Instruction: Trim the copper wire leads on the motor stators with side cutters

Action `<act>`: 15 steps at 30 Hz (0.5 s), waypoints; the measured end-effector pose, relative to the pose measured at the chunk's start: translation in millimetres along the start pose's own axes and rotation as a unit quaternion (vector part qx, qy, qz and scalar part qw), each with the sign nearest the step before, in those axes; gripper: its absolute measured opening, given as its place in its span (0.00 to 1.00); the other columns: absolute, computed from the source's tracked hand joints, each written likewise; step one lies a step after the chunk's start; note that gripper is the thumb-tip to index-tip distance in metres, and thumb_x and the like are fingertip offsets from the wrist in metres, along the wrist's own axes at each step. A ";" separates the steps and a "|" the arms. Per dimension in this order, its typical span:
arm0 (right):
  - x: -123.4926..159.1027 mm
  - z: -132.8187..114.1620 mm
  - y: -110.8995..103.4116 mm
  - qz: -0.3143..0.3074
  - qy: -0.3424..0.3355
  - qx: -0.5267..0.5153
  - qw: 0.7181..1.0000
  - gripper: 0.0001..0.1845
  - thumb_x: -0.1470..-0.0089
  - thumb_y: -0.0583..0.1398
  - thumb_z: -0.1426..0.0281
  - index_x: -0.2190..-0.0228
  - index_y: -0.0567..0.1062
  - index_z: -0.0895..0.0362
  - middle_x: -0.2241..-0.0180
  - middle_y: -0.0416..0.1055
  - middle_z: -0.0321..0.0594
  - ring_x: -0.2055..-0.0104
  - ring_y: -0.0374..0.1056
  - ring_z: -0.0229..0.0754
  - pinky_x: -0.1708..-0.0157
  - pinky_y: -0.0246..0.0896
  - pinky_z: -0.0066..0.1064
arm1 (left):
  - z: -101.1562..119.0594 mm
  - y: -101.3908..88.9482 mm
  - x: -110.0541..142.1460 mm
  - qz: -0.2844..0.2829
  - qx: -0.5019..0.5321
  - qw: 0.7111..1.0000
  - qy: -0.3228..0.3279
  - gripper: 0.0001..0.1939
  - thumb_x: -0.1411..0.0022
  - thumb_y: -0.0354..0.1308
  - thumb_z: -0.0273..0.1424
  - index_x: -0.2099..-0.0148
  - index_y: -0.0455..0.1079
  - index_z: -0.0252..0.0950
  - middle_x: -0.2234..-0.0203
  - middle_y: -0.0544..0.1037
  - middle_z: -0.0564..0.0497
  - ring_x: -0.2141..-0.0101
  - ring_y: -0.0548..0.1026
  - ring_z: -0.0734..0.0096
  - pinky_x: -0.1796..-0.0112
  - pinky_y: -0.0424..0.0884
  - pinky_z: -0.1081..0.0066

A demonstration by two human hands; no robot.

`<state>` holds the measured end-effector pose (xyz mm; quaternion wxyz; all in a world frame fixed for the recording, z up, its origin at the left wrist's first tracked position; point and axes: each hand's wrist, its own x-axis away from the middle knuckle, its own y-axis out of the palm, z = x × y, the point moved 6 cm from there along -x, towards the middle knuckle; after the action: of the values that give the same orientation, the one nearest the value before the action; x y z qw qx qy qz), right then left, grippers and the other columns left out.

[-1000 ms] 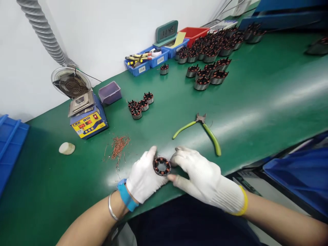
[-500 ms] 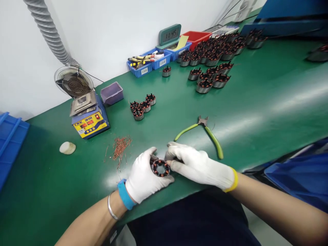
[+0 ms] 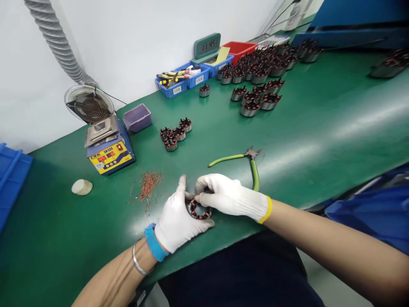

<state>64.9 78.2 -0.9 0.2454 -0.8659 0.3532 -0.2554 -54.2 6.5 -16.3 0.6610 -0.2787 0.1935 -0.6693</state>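
My left hand, in a white glove, curls around a motor stator, a steel ring with copper windings, held with its opening facing me. Its thumb points up along the near side. My right hand, gloved with a yellow cuff, has thumb and fingers pinched together at the stator's upper rim. What lies between those fingertips is hidden. Beyond my right hand lie cutting pliers with green handles, jaws pointing away. A heap of copper wire offcuts lies left of the stator.
Several stators stand mid-table, and many more crowd the back right. At left are a solder pot, a white round piece and a purple bin. Blue tool trays and a clock line the wall.
My right hand has moved left, over the stator's upper rim. The left hand's raised digit has straightened upward. The pliers have swung round slightly, and the whole view has shifted a little.
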 end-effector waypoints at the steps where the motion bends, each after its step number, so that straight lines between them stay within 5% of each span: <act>1: 2.4 3.3 -1.8 0.010 0.016 -0.006 1.000 0.08 0.51 0.58 0.64 0.71 0.74 0.54 0.72 0.74 0.34 0.70 0.67 0.39 0.73 0.52 0.28 | 0.2 0.3 0.2 -0.001 0.001 1.000 0.005 0.61 0.59 0.70 0.36 0.30 0.37 0.36 0.61 0.76 0.52 0.62 0.76 0.63 0.59 0.72 0.65; 7: 33.2 29.5 -16.0 0.076 0.118 0.190 0.972 0.10 0.48 0.55 0.63 0.69 0.75 0.52 0.68 0.74 0.36 0.66 0.69 0.44 0.74 0.51 0.30 | 1.2 2.8 0.5 0.007 -0.010 0.999 0.033 0.59 0.59 0.70 0.40 0.31 0.42 0.33 0.62 0.76 0.50 0.60 0.75 0.58 0.56 0.71 0.60; 9: 44.6 22.8 -20.3 0.141 0.058 0.251 0.956 0.12 0.46 0.54 0.63 0.66 0.75 0.53 0.64 0.75 0.41 0.64 0.70 0.47 0.70 0.56 0.33 | 1.4 3.8 -0.3 0.008 -0.019 0.999 0.040 0.58 0.59 0.70 0.40 0.32 0.43 0.33 0.62 0.76 0.49 0.61 0.75 0.58 0.56 0.71 0.60; 12: 64.2 -2.5 -18.3 0.247 -0.121 0.260 0.926 0.26 0.46 0.56 0.57 0.50 0.71 0.58 0.47 0.67 0.53 0.52 0.68 0.53 0.58 0.63 0.40 | 3.0 5.2 -1.4 -0.001 -0.041 0.996 0.073 0.58 0.58 0.69 0.40 0.32 0.42 0.32 0.62 0.76 0.47 0.61 0.75 0.56 0.57 0.71 0.59; 15: 68.6 -10.9 4.7 0.180 -0.212 0.229 0.933 0.51 0.57 0.63 0.49 0.38 0.57 0.63 0.42 0.62 0.60 0.48 0.67 0.57 0.57 0.66 0.41 | 4.4 5.0 -1.6 -0.001 -0.080 0.990 0.112 0.58 0.57 0.69 0.41 0.32 0.42 0.30 0.61 0.75 0.44 0.59 0.74 0.53 0.57 0.71 0.57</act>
<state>98.5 22.1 22.9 0.5483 -0.7422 0.3744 -0.0916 -47.7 8.3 -16.2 0.6099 -0.2537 0.3188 -0.6798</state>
